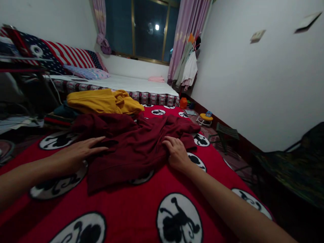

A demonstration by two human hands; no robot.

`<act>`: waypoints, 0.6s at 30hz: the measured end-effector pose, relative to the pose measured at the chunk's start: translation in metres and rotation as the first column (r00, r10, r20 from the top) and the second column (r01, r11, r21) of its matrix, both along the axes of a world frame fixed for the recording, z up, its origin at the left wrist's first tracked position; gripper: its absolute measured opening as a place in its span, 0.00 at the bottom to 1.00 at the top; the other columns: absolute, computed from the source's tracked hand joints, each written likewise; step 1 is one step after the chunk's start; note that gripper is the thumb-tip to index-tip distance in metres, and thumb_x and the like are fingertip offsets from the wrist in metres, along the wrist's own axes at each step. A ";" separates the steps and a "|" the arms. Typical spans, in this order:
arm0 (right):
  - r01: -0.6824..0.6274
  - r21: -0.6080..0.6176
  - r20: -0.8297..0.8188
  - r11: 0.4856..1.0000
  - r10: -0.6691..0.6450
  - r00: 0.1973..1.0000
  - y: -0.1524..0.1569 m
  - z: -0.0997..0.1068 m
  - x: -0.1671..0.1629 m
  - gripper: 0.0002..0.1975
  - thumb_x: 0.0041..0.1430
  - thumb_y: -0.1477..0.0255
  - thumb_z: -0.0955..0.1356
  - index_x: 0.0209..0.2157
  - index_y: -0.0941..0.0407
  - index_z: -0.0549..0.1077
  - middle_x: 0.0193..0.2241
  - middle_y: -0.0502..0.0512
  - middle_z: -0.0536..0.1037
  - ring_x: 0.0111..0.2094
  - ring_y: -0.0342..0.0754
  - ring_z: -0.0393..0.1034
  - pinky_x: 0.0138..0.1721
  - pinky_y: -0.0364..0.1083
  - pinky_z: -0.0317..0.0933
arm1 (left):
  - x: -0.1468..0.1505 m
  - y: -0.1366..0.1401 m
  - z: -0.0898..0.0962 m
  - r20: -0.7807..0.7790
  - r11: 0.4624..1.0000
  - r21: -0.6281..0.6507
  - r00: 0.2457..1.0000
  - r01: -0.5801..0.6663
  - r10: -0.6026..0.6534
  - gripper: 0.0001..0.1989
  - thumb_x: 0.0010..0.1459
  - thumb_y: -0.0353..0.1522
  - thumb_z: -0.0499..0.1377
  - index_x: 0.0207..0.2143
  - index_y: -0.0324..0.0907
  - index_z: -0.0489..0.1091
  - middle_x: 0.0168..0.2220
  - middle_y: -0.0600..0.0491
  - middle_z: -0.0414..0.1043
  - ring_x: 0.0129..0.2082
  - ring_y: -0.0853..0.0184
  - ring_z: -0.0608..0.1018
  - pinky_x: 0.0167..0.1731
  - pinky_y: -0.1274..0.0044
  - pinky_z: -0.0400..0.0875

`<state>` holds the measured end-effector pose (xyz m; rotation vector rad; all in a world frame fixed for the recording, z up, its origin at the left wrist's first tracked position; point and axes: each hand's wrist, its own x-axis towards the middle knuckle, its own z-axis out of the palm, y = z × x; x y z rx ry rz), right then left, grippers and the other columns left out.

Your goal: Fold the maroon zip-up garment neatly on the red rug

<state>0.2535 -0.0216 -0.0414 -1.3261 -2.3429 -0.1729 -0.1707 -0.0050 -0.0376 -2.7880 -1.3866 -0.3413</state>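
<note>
A dark red sweatshirt (131, 148) lies spread and wrinkled on a red blanket (126, 216) printed with black figures in white ovals. Its far left part is bunched up, and one straight hem points toward me at the lower left. My left hand (76, 153) is at the garment's left edge, fingers apart and reaching onto the cloth. At the right edge, my right hand (177, 153) rests on the fabric with slightly bent fingers; its thumb is hidden. Just beyond the sweatshirt sits a yellow garment (101, 101) on a pile of folded clothes (59, 119).
Behind stands a second bed (131, 82) with a pillow (88, 72) and a pink cloth (156, 79). Along the right wall are a yellow stool (206, 117), a folding stool (227, 131) and a camouflage-covered chair (296, 168). A cluttered table (22, 64) is at left.
</note>
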 end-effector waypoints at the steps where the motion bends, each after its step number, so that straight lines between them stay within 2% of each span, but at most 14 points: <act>1: 0.086 -0.007 0.002 0.996 -0.086 0.996 0.007 -0.003 0.005 0.28 0.48 0.81 0.64 0.54 0.59 0.66 0.55 0.64 0.68 0.55 0.56 0.60 0.57 0.54 0.53 | 0.002 -0.001 -0.001 -0.014 1.000 -0.008 1.000 0.012 -0.012 0.40 0.43 0.24 0.50 0.57 0.67 0.64 0.67 0.66 0.51 0.62 0.62 0.64 0.57 0.65 0.61; 4: 0.224 -0.039 0.076 0.974 -0.220 0.972 0.023 -0.010 0.012 0.22 0.55 0.79 0.62 0.53 0.61 0.67 0.47 0.65 0.73 0.47 0.56 0.64 0.48 0.50 0.60 | 0.015 -0.001 0.003 -0.048 0.999 0.017 0.998 -0.047 0.047 0.30 0.50 0.25 0.48 0.52 0.57 0.72 0.63 0.57 0.61 0.59 0.62 0.67 0.57 0.68 0.61; 7: 0.210 -0.025 0.144 0.977 -0.204 0.968 0.034 -0.007 0.016 0.15 0.58 0.80 0.60 0.44 0.58 0.72 0.42 0.63 0.74 0.44 0.54 0.65 0.43 0.48 0.60 | 0.033 0.001 0.018 -0.125 0.995 0.051 0.988 -0.084 0.090 0.24 0.54 0.25 0.46 0.45 0.49 0.76 0.54 0.51 0.72 0.52 0.62 0.73 0.54 0.71 0.62; 10: 0.176 -0.029 0.019 0.984 -0.175 0.984 0.040 0.011 0.030 0.13 0.51 0.82 0.61 0.36 0.57 0.72 0.37 0.59 0.76 0.40 0.51 0.67 0.41 0.46 0.60 | 0.045 -0.005 0.046 -0.163 0.986 0.088 0.974 -0.142 0.155 0.24 0.52 0.24 0.47 0.44 0.46 0.75 0.46 0.51 0.77 0.45 0.62 0.76 0.49 0.72 0.65; 13: 0.154 0.016 -0.213 0.988 -0.147 0.966 0.038 0.040 0.060 0.10 0.46 0.80 0.62 0.30 0.56 0.71 0.30 0.54 0.75 0.33 0.48 0.68 0.37 0.45 0.60 | 0.048 -0.021 0.079 -0.070 0.975 0.070 0.974 -0.212 0.217 0.23 0.48 0.26 0.49 0.44 0.45 0.74 0.44 0.52 0.77 0.42 0.62 0.77 0.42 0.75 0.67; 14: 0.172 0.025 -0.285 0.985 -0.158 0.946 0.034 0.050 0.072 0.09 0.45 0.79 0.61 0.29 0.56 0.71 0.28 0.53 0.75 0.30 0.47 0.68 0.34 0.44 0.59 | 0.048 -0.029 0.089 -0.029 0.976 0.028 0.976 -0.214 0.215 0.22 0.47 0.27 0.49 0.43 0.45 0.74 0.42 0.53 0.78 0.41 0.62 0.77 0.40 0.77 0.68; 16: 0.212 -0.029 -0.374 0.977 -0.208 0.904 0.025 0.067 0.095 0.08 0.45 0.77 0.61 0.27 0.56 0.71 0.22 0.50 0.72 0.25 0.45 0.65 0.29 0.43 0.57 | 0.048 -0.049 0.105 0.048 0.976 -0.138 0.983 -0.167 0.175 0.20 0.47 0.30 0.49 0.40 0.45 0.75 0.38 0.56 0.78 0.38 0.64 0.77 0.38 0.79 0.68; 17: 0.225 -0.079 -0.395 0.971 -0.238 0.887 0.020 0.074 0.106 0.08 0.44 0.76 0.61 0.25 0.56 0.71 0.20 0.49 0.71 0.23 0.45 0.64 0.27 0.43 0.56 | 0.048 -0.059 0.111 0.080 0.958 -0.258 0.985 -0.125 0.150 0.19 0.48 0.31 0.48 0.38 0.45 0.75 0.36 0.57 0.78 0.37 0.65 0.77 0.37 0.80 0.69; 18: 0.213 -0.161 -0.386 0.964 -0.260 0.885 0.014 0.080 0.114 0.07 0.43 0.75 0.62 0.23 0.56 0.71 0.19 0.48 0.70 0.21 0.44 0.63 0.25 0.42 0.56 | 0.048 -0.069 0.115 0.099 0.914 -0.395 0.985 -0.089 0.139 0.18 0.48 0.33 0.49 0.37 0.46 0.76 0.35 0.58 0.78 0.36 0.65 0.77 0.35 0.80 0.69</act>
